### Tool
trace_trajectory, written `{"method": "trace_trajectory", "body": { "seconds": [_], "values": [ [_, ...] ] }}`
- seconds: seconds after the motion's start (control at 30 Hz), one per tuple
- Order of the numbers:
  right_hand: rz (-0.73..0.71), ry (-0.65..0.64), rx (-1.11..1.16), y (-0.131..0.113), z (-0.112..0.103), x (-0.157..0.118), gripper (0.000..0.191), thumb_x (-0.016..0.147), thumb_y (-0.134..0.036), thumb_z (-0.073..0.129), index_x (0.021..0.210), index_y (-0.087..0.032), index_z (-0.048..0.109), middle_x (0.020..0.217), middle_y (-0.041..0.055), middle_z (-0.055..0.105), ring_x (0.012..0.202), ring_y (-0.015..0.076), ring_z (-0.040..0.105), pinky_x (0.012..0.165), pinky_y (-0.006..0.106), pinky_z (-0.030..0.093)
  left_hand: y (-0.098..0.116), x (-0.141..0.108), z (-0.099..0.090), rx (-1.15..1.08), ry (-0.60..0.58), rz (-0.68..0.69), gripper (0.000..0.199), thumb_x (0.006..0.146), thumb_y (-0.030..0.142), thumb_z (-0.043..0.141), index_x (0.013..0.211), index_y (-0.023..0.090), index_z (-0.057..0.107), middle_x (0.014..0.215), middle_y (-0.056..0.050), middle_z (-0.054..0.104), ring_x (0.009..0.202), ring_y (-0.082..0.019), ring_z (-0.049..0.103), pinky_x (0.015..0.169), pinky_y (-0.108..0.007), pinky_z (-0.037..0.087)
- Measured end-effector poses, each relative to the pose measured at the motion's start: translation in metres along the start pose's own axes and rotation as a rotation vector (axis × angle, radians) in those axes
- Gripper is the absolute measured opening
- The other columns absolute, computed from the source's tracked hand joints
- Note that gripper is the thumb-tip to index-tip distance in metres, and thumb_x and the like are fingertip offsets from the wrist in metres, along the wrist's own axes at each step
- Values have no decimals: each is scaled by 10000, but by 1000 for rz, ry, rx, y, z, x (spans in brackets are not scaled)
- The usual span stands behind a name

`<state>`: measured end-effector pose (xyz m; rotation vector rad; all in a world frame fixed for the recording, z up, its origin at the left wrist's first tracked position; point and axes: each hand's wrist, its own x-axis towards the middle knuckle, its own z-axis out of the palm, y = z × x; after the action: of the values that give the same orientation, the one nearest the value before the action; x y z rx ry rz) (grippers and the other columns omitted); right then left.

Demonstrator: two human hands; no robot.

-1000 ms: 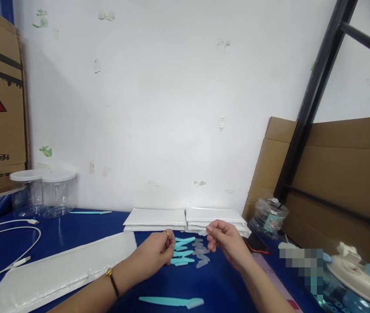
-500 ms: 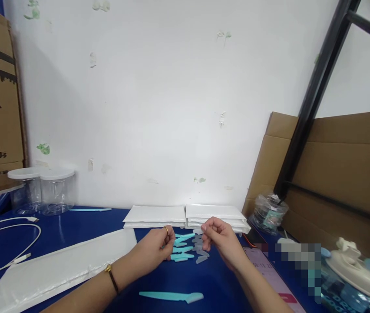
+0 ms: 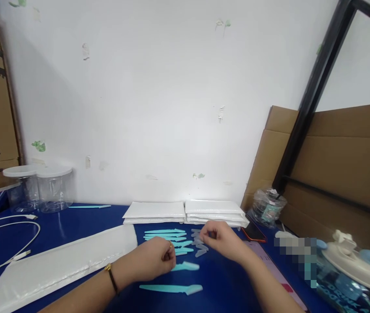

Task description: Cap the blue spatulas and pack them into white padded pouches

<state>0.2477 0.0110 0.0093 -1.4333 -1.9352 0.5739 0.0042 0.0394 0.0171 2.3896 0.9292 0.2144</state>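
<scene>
My left hand is closed, thumb and fingers pinched around the handle of a teal eyebrow razor, whose head sticks out to the right. Below it, a second razor lies flat on the blue table. Several more teal razors lie in a row beyond my left hand, partly covered by it. My right hand is curled shut over the small pile of translucent blade covers; its fingertips are at the pile, and what they pinch, if anything, is hidden.
Two stacks of white padded envelopes stand against the wall. Another long white envelope lies at left, near a white cable and clear lidded jars. At right are a phone, a pink-screened device and a water bottle.
My left hand has moved nearer with a razor, uncovering more of the row behind. My right hand has turned downward, its fingers lowered over the blade covers. The view has tilted slightly.
</scene>
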Motion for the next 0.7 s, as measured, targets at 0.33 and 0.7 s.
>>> {"method": "trace_trajectory", "body": {
  "seconds": [0.33,0.7],
  "values": [
    [-63,-217,-541,5,13,-2,149,632,-131,599,757,-198,642,835,18,610,712,151,552,581,216,337,-16,7,-3,369,154,2,174,704,239,598,870,246,650,895,-35,652,845,-232,585,697,-292,406],
    [-130,-183,-533,3,16,-3,160,618,-75,522,694,-194,598,740,0,626,655,136,542,548,205,312,-21,10,-5,466,203,132,191,817,177,402,748,200,578,775,-48,634,745,-194,572,661,-279,373]
  ]
}}
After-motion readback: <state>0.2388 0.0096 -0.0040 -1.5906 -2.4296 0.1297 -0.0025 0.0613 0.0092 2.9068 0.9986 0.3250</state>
